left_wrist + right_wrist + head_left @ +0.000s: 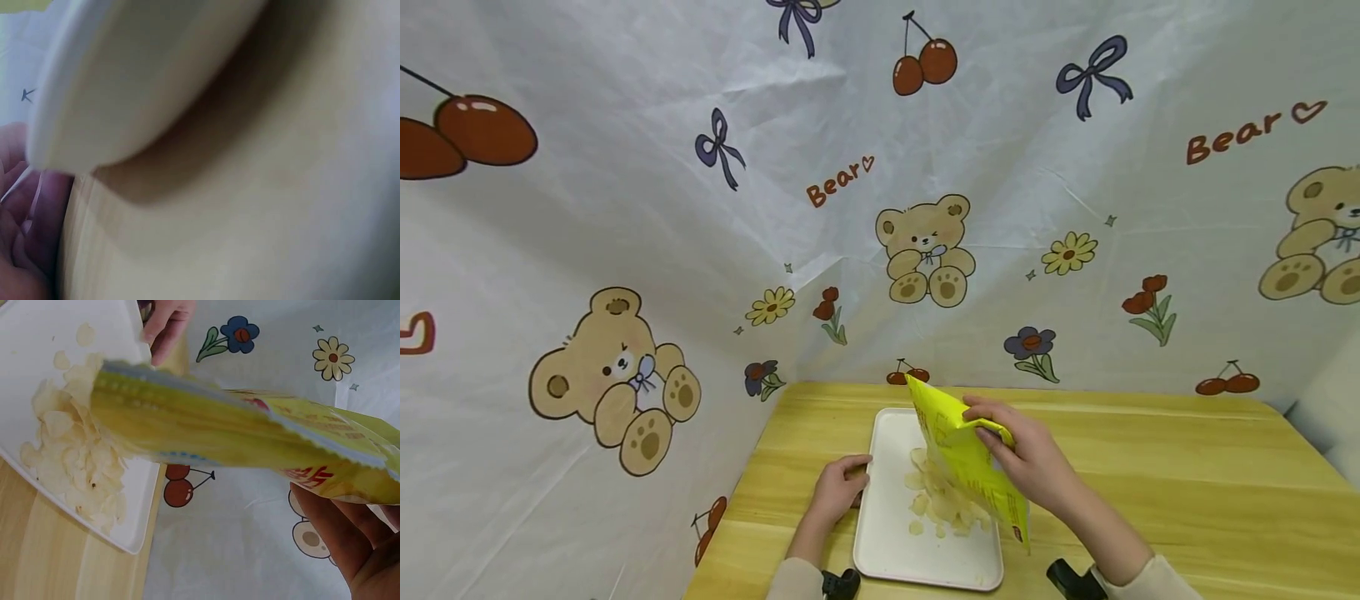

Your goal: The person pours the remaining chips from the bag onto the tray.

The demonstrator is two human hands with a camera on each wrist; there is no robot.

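Note:
My right hand (1030,454) grips a yellow chip bag (958,454) by its upper right edge, tilted over the white tray (887,546). Beneath the bag, a heap of pale potato chips (78,456) lies on the tray, with a few loose ones beside it. The bag hides part of the heap in the head view. My left hand (835,492) rests at the tray's left side, its fingertips touching the rim. In the left wrist view, the tray's rim (75,112) looms close, and only part of the left hand (22,250) shows.
The tray stands on a light wooden table (1157,475). A white sheet (1000,150) printed with bears, bows and flowers hangs behind and at the left. A small dark thing (857,500) sits beside the left hand, mostly hidden.

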